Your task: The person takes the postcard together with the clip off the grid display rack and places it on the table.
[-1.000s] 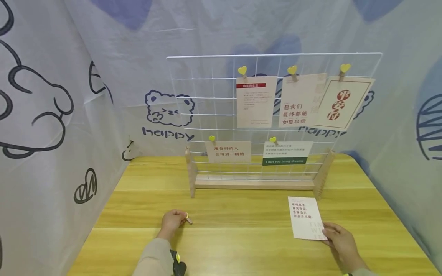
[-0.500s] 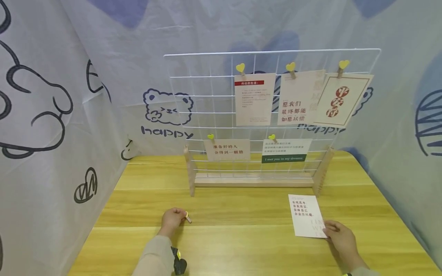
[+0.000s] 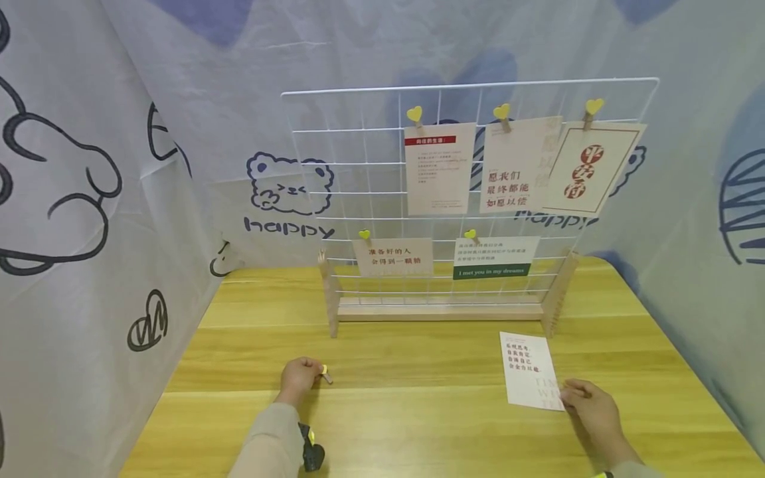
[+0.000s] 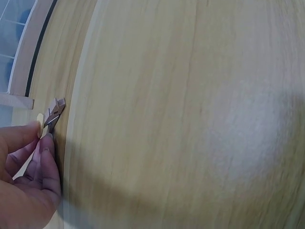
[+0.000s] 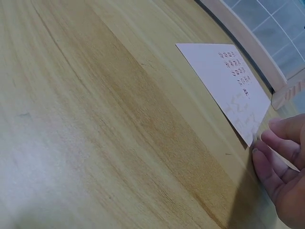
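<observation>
My left hand [image 3: 299, 382] pinches a small wooden clothespin [image 4: 55, 112] between thumb and fingers, low over the left part of the table. A yellow heart [image 3: 325, 369] decorates the clothespin. On the right, my right hand [image 3: 594, 410] pinches a white card [image 3: 528, 368] with red printed characters at its lower right edge. The right wrist view shows the card's near corner slightly raised at the fingertips, with a dark shadow under it. A white wire grid rack [image 3: 346, 166] on wooden feet stands beyond both hands.
Yellow-heart clothespins hold several cards on the rack: three in the upper row, including a bordered card [image 3: 594, 169], and two below, including a green-and-white card [image 3: 496, 257]. The yellow wood-grain table [image 3: 418, 358] lies before it. A patterned cloth [image 3: 197, 66] surrounds the table.
The head view has tipped slightly, so the rack sits a little higher in the picture. Both hands keep nearly the same place, with the clothespin and the card.
</observation>
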Demonstrator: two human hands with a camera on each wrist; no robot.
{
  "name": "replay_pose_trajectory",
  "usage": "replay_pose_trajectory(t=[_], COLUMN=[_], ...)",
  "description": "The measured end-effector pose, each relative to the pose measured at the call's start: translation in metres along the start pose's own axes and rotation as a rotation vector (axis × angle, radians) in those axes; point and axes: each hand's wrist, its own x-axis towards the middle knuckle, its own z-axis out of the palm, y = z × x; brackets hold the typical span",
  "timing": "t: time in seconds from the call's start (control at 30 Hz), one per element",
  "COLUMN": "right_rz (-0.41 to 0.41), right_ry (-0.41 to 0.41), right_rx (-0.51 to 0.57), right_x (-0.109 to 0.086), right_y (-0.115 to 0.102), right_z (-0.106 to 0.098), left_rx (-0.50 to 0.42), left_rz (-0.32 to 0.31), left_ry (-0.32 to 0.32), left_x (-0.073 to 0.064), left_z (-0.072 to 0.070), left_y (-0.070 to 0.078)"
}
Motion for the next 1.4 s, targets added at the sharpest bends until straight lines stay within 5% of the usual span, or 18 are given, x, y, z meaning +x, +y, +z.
replay_pose_trajectory(t=[0.27,0.63,0.9,1.13,1.4], right_rz=[0.049,-0.048,-0.091,-0.173,-0.267], right_ry=[-0.037,-0.049,-0.083,-0.1,-0.132], right_rx=[0.063,-0.082,0.068,0.198,0.124], right_x=[-0.004,-0.003,0.002,0.024,0.001], right_y=[-0.005,-0.025,-0.045,-0.039,-0.097], right_z=[-0.003,-0.006,0.002,0.01,0.008], left_rx=[-0.024,-0.106,-0.102,-0.143,-0.174], left_rz=[-0.012,0.013,0.059,0.119,0.191], left_ry=[-0.039,-0.072,-0.093,-0.127,-0.161], left_x=[-0.002,-0.005,-0.006,-0.008,-0.007], left_z=[-0.005,-0.017,-0.022,-0.024,-0.026], left_y=[0.0,0.01,0.027,0.046,0.072])
